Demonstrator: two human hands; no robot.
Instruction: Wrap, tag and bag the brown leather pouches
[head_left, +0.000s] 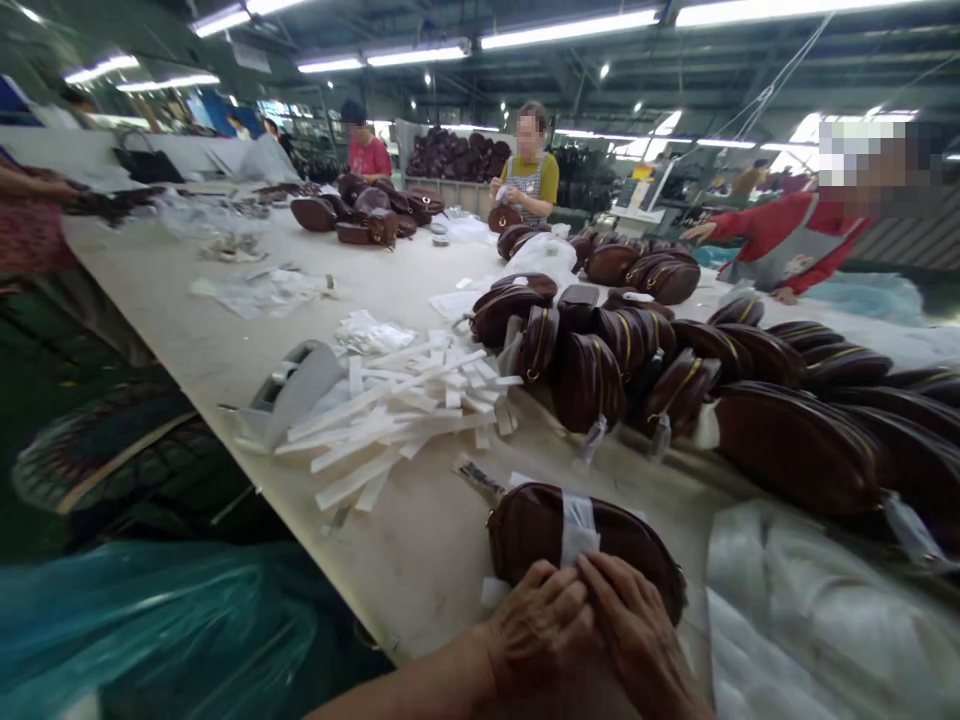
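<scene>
A dark brown leather bag (525, 530) lies at the table's near edge, with a white strip (579, 520) wrapped over its middle. My left hand (538, 618) is closed at the bag's near side, its fingers curled at the strip's lower end. Against the same end press the fingertips of my right hand (637, 622), its fingers close together along the bag; its thumb is hidden. A wrapped zipper pull (480, 480) sticks out from the bag's left end. Just beyond lies a heap of loose white strips (405, 410).
A grey tape dispenser (300, 390) stands left of the strips. Many brown bags (795, 440) are piled to the right, near white wrapping (817, 610). Teal plastic (187, 630) hangs below the table edge. Co-workers stand across the table, one in red sleeves (780, 240).
</scene>
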